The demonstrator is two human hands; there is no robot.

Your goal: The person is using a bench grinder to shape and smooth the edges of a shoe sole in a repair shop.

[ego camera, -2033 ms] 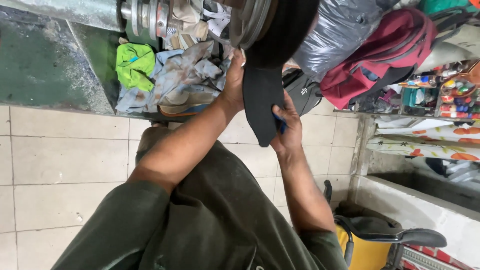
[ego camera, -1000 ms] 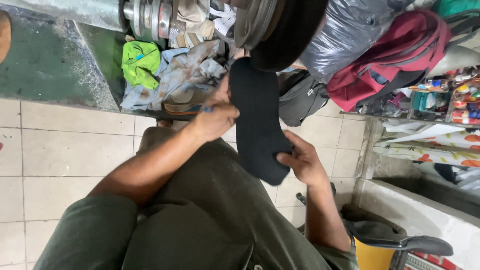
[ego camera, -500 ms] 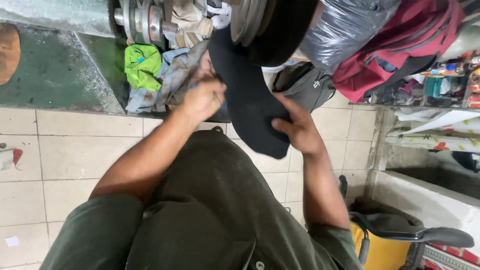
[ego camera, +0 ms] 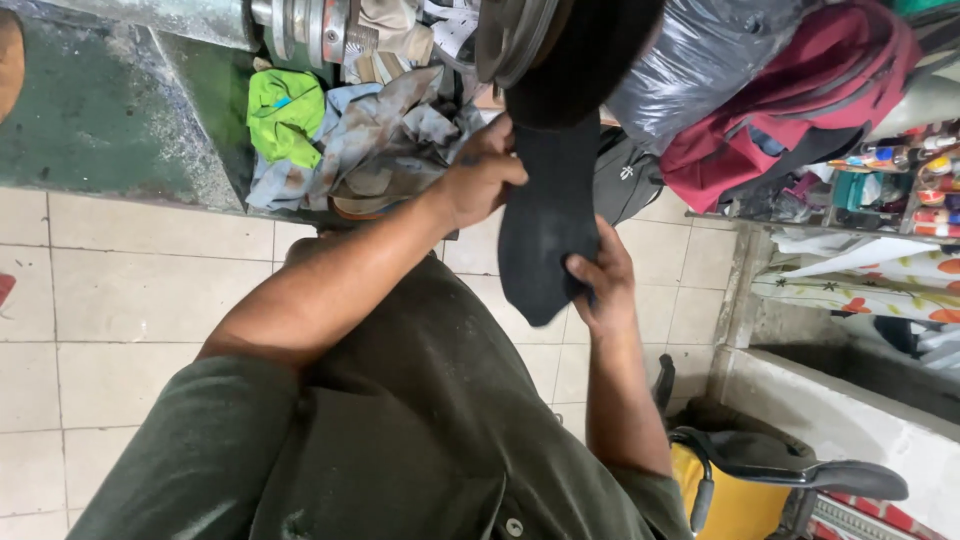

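Black shoe sole was held up with its top end against the dark grinding wheel. Left hand had fingers clamped on its upper edge; right hand pinched the lower end. Judged mid-grind: edge work under way, sole not yet set down.

A pale tiled floor carries the green machine base. Against it lie crumpled rags — one lime-green cloth among them
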